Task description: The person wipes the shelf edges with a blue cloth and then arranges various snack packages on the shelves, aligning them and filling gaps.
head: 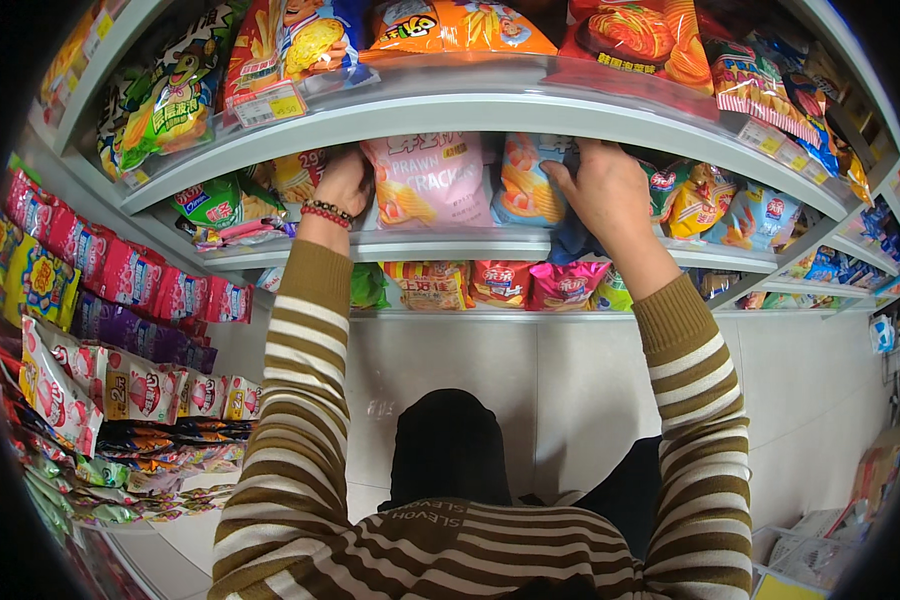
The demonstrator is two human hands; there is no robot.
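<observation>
Both my hands reach in under the upper shelf edge, onto the shelf below it. My left hand (339, 187), with beaded bracelets at the wrist, is at the left side of a pink bag of prawn crackers (431, 184); its fingertips are hidden. My right hand (607, 184) is at the right side of a blue snack bag (532, 180), thumb lying over its front; its other fingers are out of sight. A dark blue cloth (573, 244) hangs below that hand over the shelf's front edge. The two bags stand upright side by side with a small gap.
Chip bags (465, 30) fill the shelf above, with price tags (270, 105) along its edge. More snack bags (502, 281) stand on the shelf below. Candy packets (131, 277) hang on a rack at the left. Cardboard boxes (881, 465) are at the far right.
</observation>
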